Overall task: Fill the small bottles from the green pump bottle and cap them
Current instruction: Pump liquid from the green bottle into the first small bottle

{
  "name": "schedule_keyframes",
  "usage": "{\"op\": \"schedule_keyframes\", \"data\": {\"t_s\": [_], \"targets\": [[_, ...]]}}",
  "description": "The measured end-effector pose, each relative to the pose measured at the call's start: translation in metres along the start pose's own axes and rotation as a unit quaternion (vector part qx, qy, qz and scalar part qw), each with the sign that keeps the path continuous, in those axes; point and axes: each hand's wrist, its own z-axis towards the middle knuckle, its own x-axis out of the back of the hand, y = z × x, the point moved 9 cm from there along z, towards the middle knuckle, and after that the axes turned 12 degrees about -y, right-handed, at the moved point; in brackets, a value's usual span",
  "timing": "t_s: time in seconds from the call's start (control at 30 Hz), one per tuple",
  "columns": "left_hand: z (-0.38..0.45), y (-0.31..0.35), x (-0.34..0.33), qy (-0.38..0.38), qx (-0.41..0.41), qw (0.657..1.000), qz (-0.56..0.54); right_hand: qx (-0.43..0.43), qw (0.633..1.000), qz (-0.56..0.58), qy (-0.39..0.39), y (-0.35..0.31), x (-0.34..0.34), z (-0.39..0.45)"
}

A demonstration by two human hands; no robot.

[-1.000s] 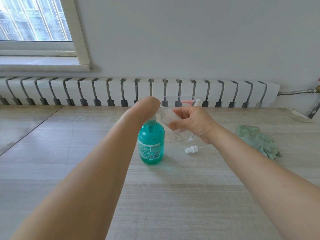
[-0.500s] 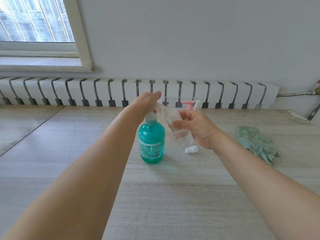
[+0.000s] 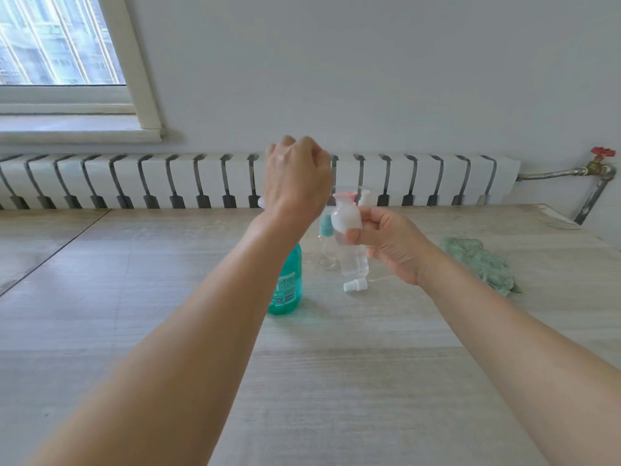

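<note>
The green pump bottle (image 3: 288, 287) stands on the wooden table (image 3: 336, 381), its top hidden behind my left forearm. My left hand (image 3: 297, 178) hovers above it with fingers loosely curled, holding nothing. Just to the right, my right hand (image 3: 391, 245) grips a small clear uncapped bottle (image 3: 351, 243), held nearly upright with white foam in its upper part. A white spray cap (image 3: 354, 284) lies on the table below that bottle. Behind stand a small clear bottle with a teal cap (image 3: 326, 245), a pink-topped bottle (image 3: 344, 196) and a white-topped one (image 3: 365, 196).
A crumpled green cloth (image 3: 480, 264) lies on the table to the right of my right hand. A white radiator (image 3: 134, 179) runs along the wall behind the table, with a pipe and red valve (image 3: 601, 153) at far right.
My left hand has lifted off the pump head and now hangs above it. My right hand has swung the small bottle from tilted at the nozzle to nearly upright.
</note>
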Motion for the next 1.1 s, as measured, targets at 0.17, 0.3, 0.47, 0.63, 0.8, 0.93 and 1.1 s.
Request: {"op": "schedule_keyframes", "data": {"t_s": [0.17, 0.3, 0.47, 0.63, 0.8, 0.93, 1.1], "targets": [[-0.009, 0.026, -0.036, -0.078, -0.02, 0.996, -0.038, -0.011, 0.999, 0.011, 0.043, 0.013, 0.036, -0.019], [-0.032, 0.004, -0.11, -0.303, 0.045, 0.951, 0.052, -0.022, 0.994, -0.013, 0.107, 0.025, 0.067, -0.034], [-0.065, -0.026, -0.176, -0.406, 0.032, 0.895, 0.184, -0.032, 0.988, -0.017, 0.147, 0.041, 0.084, -0.042], [-0.07, -0.046, -0.203, -0.382, 0.053, 0.898, 0.209, -0.038, 0.987, -0.026, 0.155, 0.051, 0.089, -0.043], [-0.069, -0.05, -0.21, -0.345, 0.03, 0.904, 0.25, -0.04, 0.989, -0.031, 0.141, 0.059, 0.09, -0.042], [-0.063, -0.047, -0.202, -0.318, 0.049, 0.932, 0.169, -0.037, 0.988, -0.045, 0.142, 0.059, 0.093, -0.043], [-0.049, -0.036, -0.162, -0.222, 0.053, 0.973, 0.027, -0.027, 0.974, -0.086, 0.21, 0.058, 0.104, -0.046]]}}
